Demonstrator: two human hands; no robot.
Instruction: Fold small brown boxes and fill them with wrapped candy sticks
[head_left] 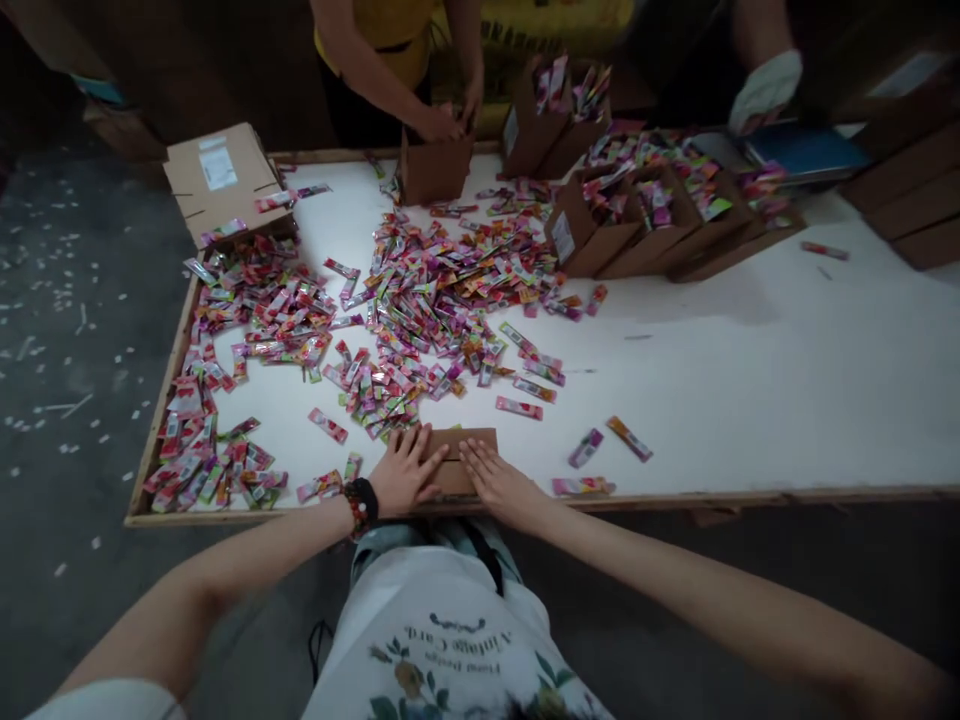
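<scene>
A small brown cardboard box (459, 478) lies at the near edge of the white table, its top flaps folded down to a seam. My left hand (409, 472) rests on its left side with fingers spread. On the right side, my right hand (501, 480) lies with its fingers stretched flat over the cardboard. Just beyond the box spreads a heap of small colourful wrapped packets (442, 290), mostly pink, purple and green. The underside of the box is hidden.
Open cartons filled with packets (652, 215) stand at the back right. Flattened cardboard (225, 180) is stacked at the far left corner. Across the table, a person's hands (450, 120) work at another box (435, 170); a gloved hand (766, 92) is near a blue folder-like object (810, 148).
</scene>
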